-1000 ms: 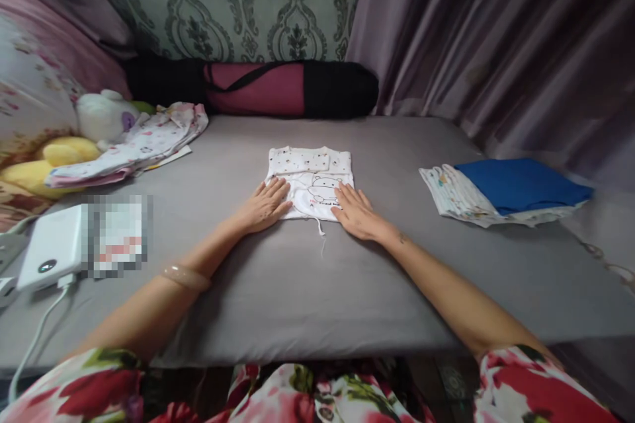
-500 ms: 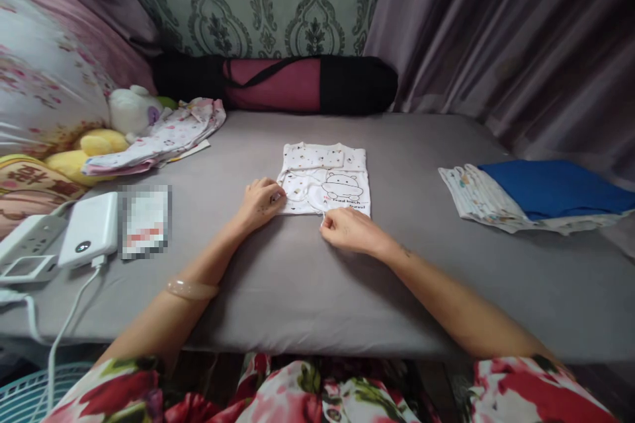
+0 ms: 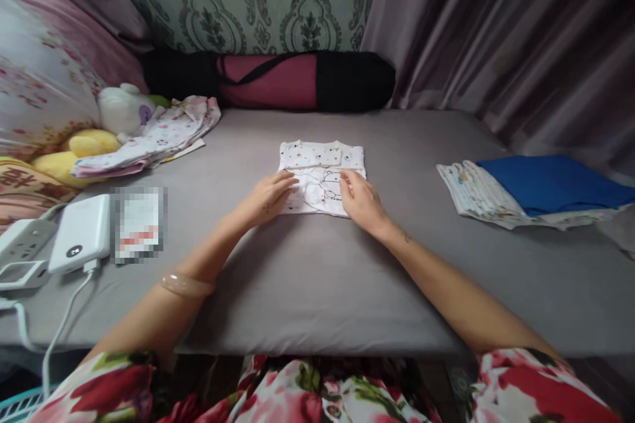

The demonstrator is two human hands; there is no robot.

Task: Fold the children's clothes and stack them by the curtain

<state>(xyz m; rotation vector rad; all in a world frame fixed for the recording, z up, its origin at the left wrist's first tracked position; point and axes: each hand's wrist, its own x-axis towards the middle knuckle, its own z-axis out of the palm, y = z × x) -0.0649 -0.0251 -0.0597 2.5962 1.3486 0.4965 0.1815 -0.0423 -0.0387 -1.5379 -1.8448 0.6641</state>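
Loosely bent, the fingers of my left hand (image 3: 270, 198) and my right hand (image 3: 364, 203) are over either side of a folded white cloth garment with dark specks and a line-drawn animal (image 3: 317, 178); I cannot tell whether they pinch it. It lies at the frame's centre on a smooth grey fabric surface (image 3: 317, 277). At the frame's right, a folded blue cloth (image 3: 553, 184) lies on folded white patterned cloth (image 3: 469, 195).
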